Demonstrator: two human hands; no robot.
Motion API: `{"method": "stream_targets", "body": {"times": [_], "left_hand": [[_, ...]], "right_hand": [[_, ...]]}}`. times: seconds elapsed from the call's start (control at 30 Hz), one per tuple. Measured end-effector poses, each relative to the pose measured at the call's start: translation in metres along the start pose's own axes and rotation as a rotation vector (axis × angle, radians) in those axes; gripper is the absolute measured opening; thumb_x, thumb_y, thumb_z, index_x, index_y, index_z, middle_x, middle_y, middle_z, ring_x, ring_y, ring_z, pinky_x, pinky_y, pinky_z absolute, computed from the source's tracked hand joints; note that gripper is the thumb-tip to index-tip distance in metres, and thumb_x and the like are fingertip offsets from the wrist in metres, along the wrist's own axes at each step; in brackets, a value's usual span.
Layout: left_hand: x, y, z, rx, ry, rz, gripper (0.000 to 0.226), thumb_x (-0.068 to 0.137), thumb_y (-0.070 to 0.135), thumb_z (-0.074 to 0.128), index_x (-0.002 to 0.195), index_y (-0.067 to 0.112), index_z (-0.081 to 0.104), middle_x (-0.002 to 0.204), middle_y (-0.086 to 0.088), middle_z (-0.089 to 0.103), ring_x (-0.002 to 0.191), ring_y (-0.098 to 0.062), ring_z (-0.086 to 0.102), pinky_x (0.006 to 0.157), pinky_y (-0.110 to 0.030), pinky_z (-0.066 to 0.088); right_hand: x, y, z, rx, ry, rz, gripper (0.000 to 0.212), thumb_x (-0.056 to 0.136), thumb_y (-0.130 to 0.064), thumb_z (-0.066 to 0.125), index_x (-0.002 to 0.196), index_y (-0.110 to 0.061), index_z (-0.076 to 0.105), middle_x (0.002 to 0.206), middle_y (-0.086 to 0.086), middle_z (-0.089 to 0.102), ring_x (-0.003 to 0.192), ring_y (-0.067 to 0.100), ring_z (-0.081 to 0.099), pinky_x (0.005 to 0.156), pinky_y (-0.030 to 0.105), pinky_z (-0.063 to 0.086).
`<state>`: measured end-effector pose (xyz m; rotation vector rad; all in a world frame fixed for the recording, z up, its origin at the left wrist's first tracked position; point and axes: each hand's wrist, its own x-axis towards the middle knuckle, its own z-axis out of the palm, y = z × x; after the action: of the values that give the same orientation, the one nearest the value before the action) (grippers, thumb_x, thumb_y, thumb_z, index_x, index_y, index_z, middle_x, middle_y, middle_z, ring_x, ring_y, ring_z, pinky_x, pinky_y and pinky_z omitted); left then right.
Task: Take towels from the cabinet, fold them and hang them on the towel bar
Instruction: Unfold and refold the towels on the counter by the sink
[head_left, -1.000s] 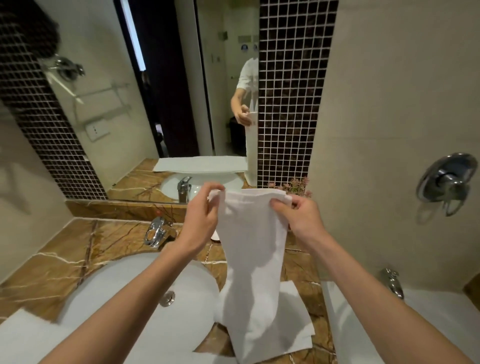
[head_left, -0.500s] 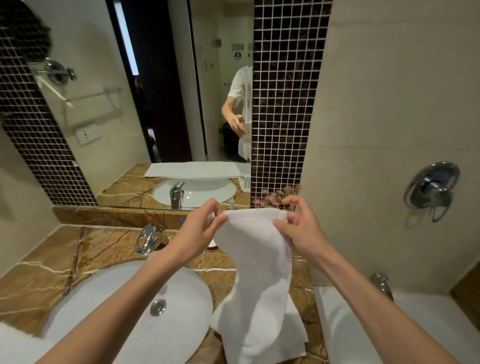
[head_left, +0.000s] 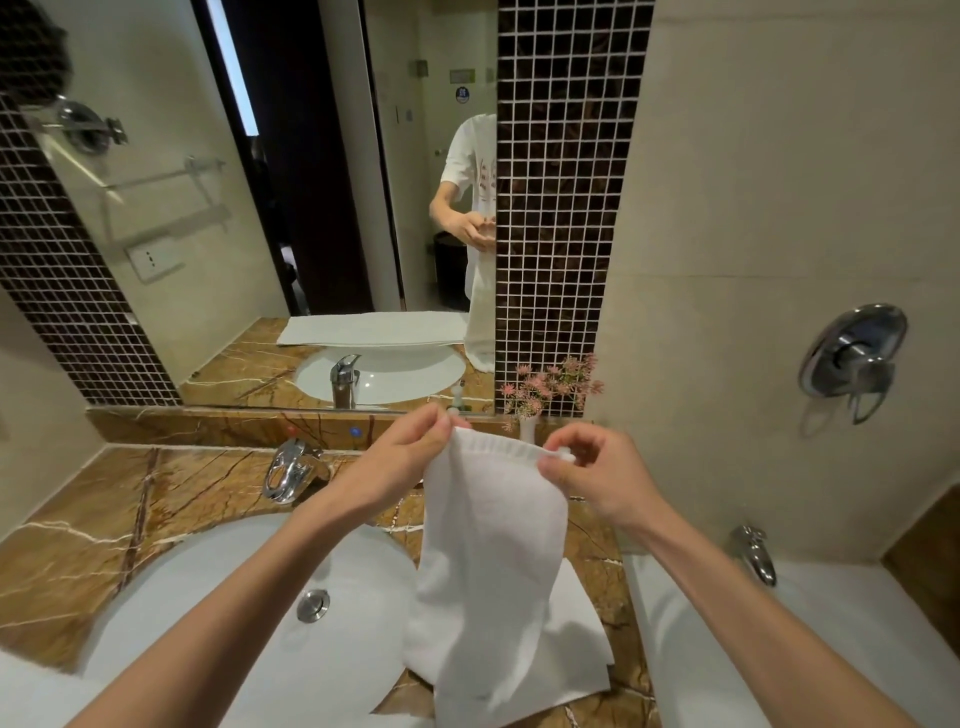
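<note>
Towel (head_left: 488, 561): white, hanging long & narrow between our two hands, held by its top hem. The lower end drapes onto a flat white cloth (head_left: 579, 639) on the counter (head_left: 78, 545), below our right hand.
Left hand (head_left: 400, 462): thumb & fingers pinch the hem's left corner.
Right hand (head_left: 592, 478): pinches the right corner, other fingers curled loosely.
Step (our read): mid-fold, squaring the top edge before the next fold.
Doing it well: we'd keep both pinches level & the hem taut, so the layers line up. We'd lift enough that the tail clears the cloth, and check the side edges match before doubling over.
Watch: the tail hangs near the basin (head_left: 218, 623) below our left arm, so we'd keep it off any wet spots.
Nearby: faucet (head_left: 288, 470) just left of our left wrist, pink flowers (head_left: 550, 387) beyond the hands, tub (head_left: 857, 649) right of our right arm.
Bar: we only see a rail reflected in the mirror (head_left: 311, 208), up & left of the left hand. We can't see the real one.
</note>
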<state>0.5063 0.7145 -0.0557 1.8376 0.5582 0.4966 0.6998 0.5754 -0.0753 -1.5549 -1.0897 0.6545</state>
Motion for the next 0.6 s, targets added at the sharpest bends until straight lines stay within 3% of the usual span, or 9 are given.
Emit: {"method": "stream_targets", "body": {"times": [0.1, 0.17, 0.27, 0.4, 0.53, 0.6], "left_hand": [[0.0, 0.0, -0.002, 0.032, 0.024, -0.011, 0.04, 0.099, 0.039, 0.039, 0.1, 0.003, 0.055, 0.098, -0.009, 0.06, 0.086, -0.018, 0.055, 0.082, -0.038, 0.046], [-0.001, 0.001, -0.004, 0.11, 0.026, 0.022, 0.04, 0.098, 0.043, 0.041, 0.086, 0.006, 0.05, 0.086, -0.014, 0.054, 0.075, -0.015, 0.048, 0.071, -0.03, 0.043], [-0.002, 0.002, -0.009, 0.276, 0.025, 0.087, 0.026, 0.096, 0.033, 0.048, 0.079, 0.013, 0.047, 0.071, 0.001, 0.045, 0.064, -0.01, 0.039, 0.058, -0.02, 0.034], [-0.004, -0.005, -0.016, 0.302, 0.049, 0.122, 0.019, 0.09, 0.028, 0.06, 0.081, 0.014, 0.052, 0.072, -0.003, 0.055, 0.065, -0.016, 0.049, 0.056, -0.026, 0.04], [-0.007, -0.003, -0.011, 0.272, 0.186, 0.146, 0.013, 0.087, 0.017, 0.066, 0.081, 0.02, 0.054, 0.075, 0.008, 0.058, 0.066, -0.002, 0.054, 0.056, -0.014, 0.043], [-0.008, 0.0, -0.009, 0.253, 0.258, 0.14, 0.016, 0.085, 0.016, 0.069, 0.084, 0.026, 0.057, 0.082, 0.012, 0.06, 0.074, -0.002, 0.059, 0.06, -0.012, 0.044]], "right_hand": [[-0.001, 0.001, 0.002, -0.058, 0.013, -0.006, 0.013, 0.078, -0.013, 0.078, 0.073, -0.02, 0.068, 0.074, -0.001, 0.064, 0.069, 0.014, 0.056, 0.066, 0.033, 0.051], [-0.002, 0.001, 0.001, -0.107, 0.026, -0.012, 0.01, 0.079, -0.017, 0.077, 0.074, -0.017, 0.069, 0.075, 0.001, 0.066, 0.068, 0.013, 0.057, 0.064, 0.034, 0.051], [-0.003, 0.0, -0.002, -0.123, 0.055, -0.013, 0.012, 0.079, -0.019, 0.077, 0.074, -0.014, 0.067, 0.076, 0.004, 0.065, 0.067, 0.011, 0.057, 0.06, 0.027, 0.05], [0.0, -0.005, -0.004, -0.07, 0.089, 0.047, 0.013, 0.076, -0.014, 0.08, 0.071, -0.013, 0.068, 0.075, 0.005, 0.066, 0.068, 0.013, 0.059, 0.06, 0.026, 0.051], [0.003, -0.007, -0.002, -0.052, 0.079, 0.094, 0.007, 0.078, -0.012, 0.077, 0.075, -0.013, 0.071, 0.078, 0.005, 0.068, 0.071, 0.014, 0.06, 0.066, 0.028, 0.052], [0.005, -0.006, 0.0, -0.038, 0.108, 0.108, 0.005, 0.079, -0.011, 0.076, 0.077, -0.013, 0.072, 0.084, 0.011, 0.069, 0.075, 0.019, 0.059, 0.071, 0.034, 0.055]]}}
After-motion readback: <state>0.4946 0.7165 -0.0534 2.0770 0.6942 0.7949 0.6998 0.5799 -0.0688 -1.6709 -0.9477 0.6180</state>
